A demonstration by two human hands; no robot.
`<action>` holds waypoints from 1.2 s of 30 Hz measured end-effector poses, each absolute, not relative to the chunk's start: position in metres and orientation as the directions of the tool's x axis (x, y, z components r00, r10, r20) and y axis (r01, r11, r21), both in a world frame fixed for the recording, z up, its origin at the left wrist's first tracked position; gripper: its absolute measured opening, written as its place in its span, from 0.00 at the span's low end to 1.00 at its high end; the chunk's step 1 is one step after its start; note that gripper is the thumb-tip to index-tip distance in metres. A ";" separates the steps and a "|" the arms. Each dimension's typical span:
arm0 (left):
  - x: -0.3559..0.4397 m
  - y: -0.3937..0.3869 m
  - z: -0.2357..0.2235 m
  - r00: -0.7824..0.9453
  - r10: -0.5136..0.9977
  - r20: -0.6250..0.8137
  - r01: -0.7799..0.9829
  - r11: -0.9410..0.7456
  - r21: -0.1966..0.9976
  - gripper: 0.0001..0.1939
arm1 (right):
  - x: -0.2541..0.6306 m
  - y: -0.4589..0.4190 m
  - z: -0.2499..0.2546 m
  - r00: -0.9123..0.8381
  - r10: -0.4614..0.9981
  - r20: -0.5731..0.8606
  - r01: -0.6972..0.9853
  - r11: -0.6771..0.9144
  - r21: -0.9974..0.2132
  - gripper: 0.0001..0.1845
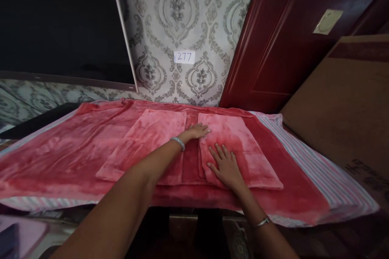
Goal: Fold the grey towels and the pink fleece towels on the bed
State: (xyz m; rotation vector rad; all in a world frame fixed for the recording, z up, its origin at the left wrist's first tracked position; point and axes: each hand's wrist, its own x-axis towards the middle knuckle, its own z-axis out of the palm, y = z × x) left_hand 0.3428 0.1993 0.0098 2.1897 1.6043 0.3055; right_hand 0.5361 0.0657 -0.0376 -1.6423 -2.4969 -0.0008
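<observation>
Two folded pink plush cloths lie side by side with a narrow gap between them. My left hand (198,131) reaches across to the inner edge of the right folded cloth (252,149), its fingers stretched out on the fabric. Flat on that same cloth, lower down, rests my right hand (226,166) with fingers spread. The left folded cloth (154,129) lies partly behind my left forearm. Beneath both is a larger red plush blanket (91,145), whose striped border (291,145) shows at the right. Neither hand grips anything.
A large dark screen (60,24) stands at the back left before a patterned wall (179,16). A paper marked 277 (184,57) is stuck there. A dark red door (273,28) and a cardboard box (343,109) are at the right.
</observation>
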 end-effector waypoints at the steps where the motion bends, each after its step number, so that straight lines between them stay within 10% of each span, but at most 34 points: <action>1: 0.337 0.193 0.014 0.335 0.941 -0.052 0.844 -0.275 0.461 0.34 | 0.537 0.066 -0.039 -0.389 0.911 0.136 0.912 0.401 -0.081 0.34; 8: 0.255 0.077 0.032 0.349 0.928 0.130 0.841 -0.371 0.394 0.33 | 0.540 0.066 -0.046 -0.399 0.907 0.137 0.909 0.411 -0.073 0.34; 21: 0.167 -0.044 -0.040 -0.105 0.942 0.317 0.988 0.061 0.144 0.28 | 0.540 0.070 -0.045 -0.375 0.918 0.127 0.915 0.389 -0.105 0.33; 31: 0.148 -0.045 -0.029 -0.066 0.945 0.321 0.942 -0.047 0.331 0.30 | 0.422 0.004 -0.013 -0.657 0.720 0.225 0.661 0.693 -0.287 0.33; 36: 0.102 -0.059 -0.019 -0.485 0.786 0.382 0.760 0.164 0.629 0.32 | 0.408 -0.009 -0.045 -0.674 0.707 0.214 0.644 0.704 -0.299 0.35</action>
